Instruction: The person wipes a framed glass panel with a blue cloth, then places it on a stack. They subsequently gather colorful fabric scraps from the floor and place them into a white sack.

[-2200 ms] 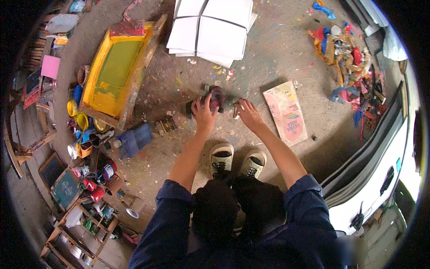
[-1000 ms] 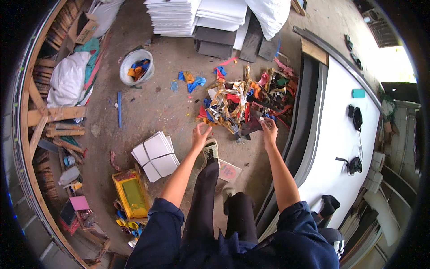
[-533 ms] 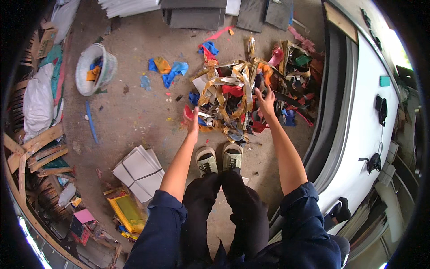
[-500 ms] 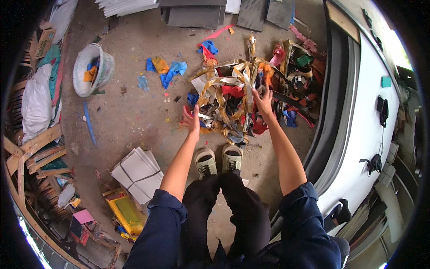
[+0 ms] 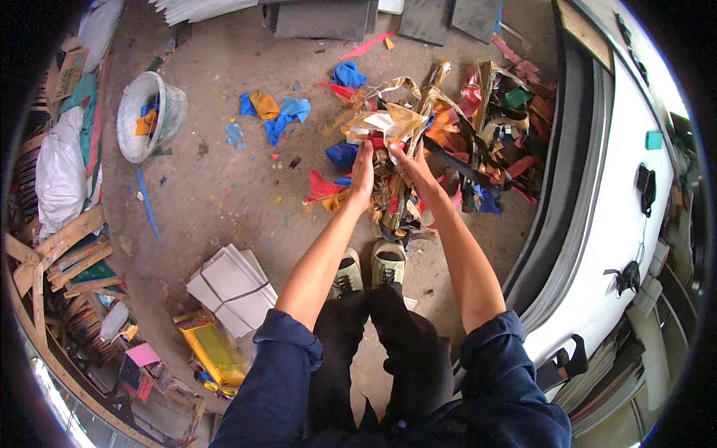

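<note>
A tangled heap of scraps, with brown tape strips, white pieces and coloured sheeting, lies on the floor in front of my shoes. Between my two hands is a bunch of crumpled tape scraps (image 5: 385,125), pressed together from both sides. My left hand (image 5: 361,179) lies along its left side, fingers straight and close together. On the other side my right hand (image 5: 415,172) grips it, thumb pointing forward and the other fingers partly hidden by scraps. Red sheeting (image 5: 323,187) and a blue piece (image 5: 342,154) lie just left of my left hand.
A stained white bucket (image 5: 178,112) holding scraps stands at the left. Blue and orange scraps (image 5: 276,116) lie between it and the heap. Tied white sheets (image 5: 233,287) and a yellow frame (image 5: 213,351) sit near left; a white panel stack (image 5: 590,239) lines the right.
My hands, earlier spread apart at the heap's two sides, have come together and squeezed the tape scraps into a narrower bunch. Red and blue pieces now show uncovered at the left.
</note>
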Action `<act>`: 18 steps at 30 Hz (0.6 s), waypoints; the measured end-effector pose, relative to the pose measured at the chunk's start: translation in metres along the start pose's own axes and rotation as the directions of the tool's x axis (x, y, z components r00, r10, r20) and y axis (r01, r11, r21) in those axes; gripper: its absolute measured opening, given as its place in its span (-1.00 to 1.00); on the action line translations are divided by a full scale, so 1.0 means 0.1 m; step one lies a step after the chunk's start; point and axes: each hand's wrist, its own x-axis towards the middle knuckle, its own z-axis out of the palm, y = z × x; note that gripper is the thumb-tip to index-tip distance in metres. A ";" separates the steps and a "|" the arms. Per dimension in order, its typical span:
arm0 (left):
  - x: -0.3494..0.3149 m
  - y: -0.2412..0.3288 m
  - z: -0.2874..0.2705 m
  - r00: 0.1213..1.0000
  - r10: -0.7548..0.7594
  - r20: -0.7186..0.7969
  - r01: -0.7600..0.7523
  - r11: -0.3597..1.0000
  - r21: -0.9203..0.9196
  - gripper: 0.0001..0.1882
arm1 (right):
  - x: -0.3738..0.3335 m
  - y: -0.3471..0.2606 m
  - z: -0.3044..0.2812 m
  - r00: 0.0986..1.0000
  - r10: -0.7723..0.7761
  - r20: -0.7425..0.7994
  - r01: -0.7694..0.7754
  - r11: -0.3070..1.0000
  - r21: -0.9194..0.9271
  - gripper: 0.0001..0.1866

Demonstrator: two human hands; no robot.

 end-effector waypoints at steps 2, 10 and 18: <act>-0.20 0.31 0.12 1.000 -0.008 -0.007 0.008 1.000 -0.003 -0.17 | -0.23 -0.29 -0.01 0.997 -0.051 0.056 0.054 0.997 -0.059 -0.04; -1.69 2.08 0.94 0.942 0.150 0.302 -0.082 0.970 -0.228 -0.40 | -1.80 -2.02 0.17 0.972 -0.228 -0.049 0.233 0.962 0.143 -0.48; -3.21 4.12 1.98 0.836 0.376 0.399 -0.333 0.926 -0.175 -0.45 | -3.34 -4.22 0.25 0.811 -0.485 -0.327 0.525 0.850 0.040 -0.58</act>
